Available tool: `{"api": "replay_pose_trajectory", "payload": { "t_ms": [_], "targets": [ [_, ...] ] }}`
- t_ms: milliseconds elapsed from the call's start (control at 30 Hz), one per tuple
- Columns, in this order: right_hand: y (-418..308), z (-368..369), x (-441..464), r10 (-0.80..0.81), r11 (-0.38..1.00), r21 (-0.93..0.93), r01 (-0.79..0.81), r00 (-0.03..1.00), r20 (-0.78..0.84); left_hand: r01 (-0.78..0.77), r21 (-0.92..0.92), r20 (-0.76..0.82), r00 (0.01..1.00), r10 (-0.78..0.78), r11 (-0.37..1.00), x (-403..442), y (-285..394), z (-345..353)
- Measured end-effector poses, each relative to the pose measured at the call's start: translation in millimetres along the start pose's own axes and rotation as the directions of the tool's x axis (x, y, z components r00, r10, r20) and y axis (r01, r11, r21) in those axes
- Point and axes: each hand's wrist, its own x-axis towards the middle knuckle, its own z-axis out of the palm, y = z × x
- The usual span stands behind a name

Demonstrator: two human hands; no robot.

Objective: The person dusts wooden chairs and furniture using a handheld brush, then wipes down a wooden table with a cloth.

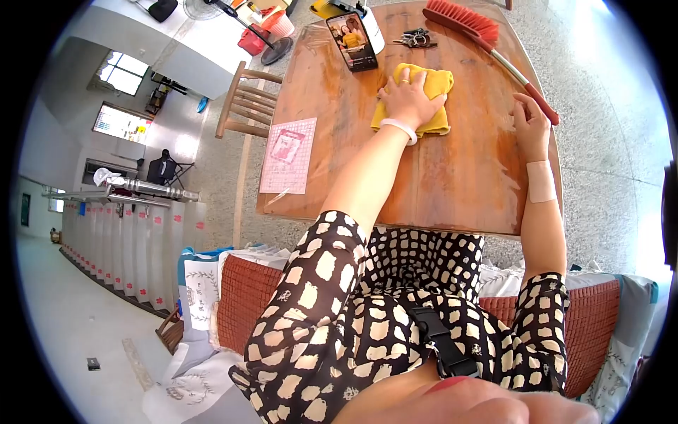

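Note:
My left hand [409, 102] lies palm down on a folded yellow cloth [437, 83], fingers spread and pressing on it; the cloth is flat on the wooden table [339, 155]. A pale bracelet circles that wrist. At the table's right edge my right hand [532, 121] rests with loosely bent fingers and nothing visible in them. Just beside it is the red handle end of a brush [510, 62] with red bristles, which lies along the far right edge. A beige patch or band covers part of my right forearm.
A phone [352, 42] leans upright against a white container [373, 30] at the far side. Keys [417, 39] lie to its right. A pink gridded sheet [288, 155] covers the table's left corner. A wooden chair [247, 102] stands at the left; a fan base [277, 51] is beyond.

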Motion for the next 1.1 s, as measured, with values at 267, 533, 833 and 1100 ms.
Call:
{"api": "replay_pose_trajectory", "payload": {
  "t_ms": [267,533,833,1100],
  "targets": [
    [-1.5,0.9,-1.0,-0.029,1.000,0.011,0.029,1.000,0.005,-0.400,-0.079,-0.009,0.916,0.401,0.913,-60.6,-7.4,-28.9],
    [6.5,1.1,1.0,-0.002,1.000,0.020,0.002,1.000,0.002,-0.538,-0.242,0.086,0.817,0.570,0.807,-154.7,-19.3,-89.9],
    [4.9,2.0,0.1,0.019,1.000,0.013,-0.019,1.000,0.004,-0.353,-0.163,0.023,0.932,0.362,0.921,-144.8,-113.8,-98.6],
    [3.5,4.4,0.5,0.006,1.000,0.018,-0.007,1.000,0.021,-0.069,0.098,-0.127,0.989,0.081,0.993,-94.3,-129.8,-67.1]
  ]
}}
